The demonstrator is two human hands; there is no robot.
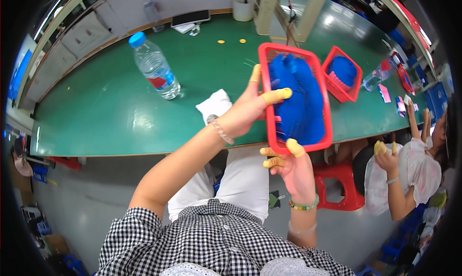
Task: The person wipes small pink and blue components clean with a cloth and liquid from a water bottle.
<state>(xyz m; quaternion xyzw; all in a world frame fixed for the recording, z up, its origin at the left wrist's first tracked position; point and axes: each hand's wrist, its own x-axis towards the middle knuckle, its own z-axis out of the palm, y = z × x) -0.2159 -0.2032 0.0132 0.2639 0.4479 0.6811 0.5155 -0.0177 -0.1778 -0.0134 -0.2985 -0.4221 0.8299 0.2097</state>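
Note:
A red plastic basket (315,146) is tilted toward me above the table's near edge. Blue material (305,107) fills it, and small pink pieces show along its left side; what the blue stuff is I cannot make out. My left hand (243,107) grips the left rim, its thumb reaching over into the basket. At the near end, my right hand (293,172) holds the rim with the thumb on top and fingers below. Yellow finger cots cover several fingertips of both hands.
On the green table (106,117) stand a water bottle (156,69) and a white cloth (215,104). A second red basket (355,90) with blue material sits to the right. A red stool (339,187) and a co-worker (404,175) are at right. A white cup (243,10) stands behind.

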